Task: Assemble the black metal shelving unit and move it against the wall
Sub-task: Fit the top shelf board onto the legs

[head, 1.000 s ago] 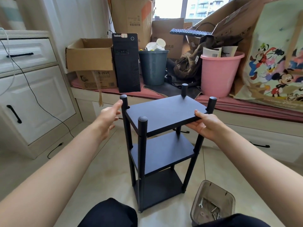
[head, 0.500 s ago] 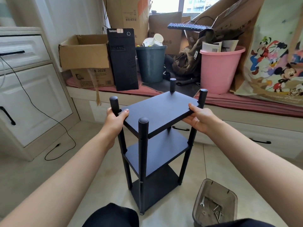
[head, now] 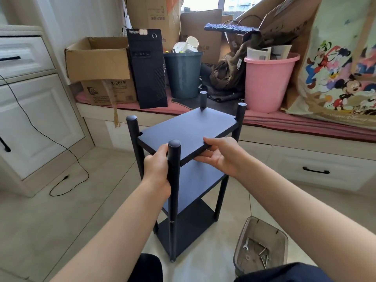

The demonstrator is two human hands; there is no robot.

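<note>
The black shelving unit [head: 189, 159] stands upright on the tiled floor [head: 61, 210] at frame centre, three shelves on four posts. The left hand [head: 157, 173] grips the nearest post just under its cap, fingers curled round it. The right hand [head: 220, 154] holds the near edge of the top shelf, thumb on top, fingers beneath. At five o'clock from the unit sits a clear plastic tub [head: 262, 249] holding a small wrench and bolts. At twelve o'clock, a cluttered window bench [head: 284, 123].
</note>
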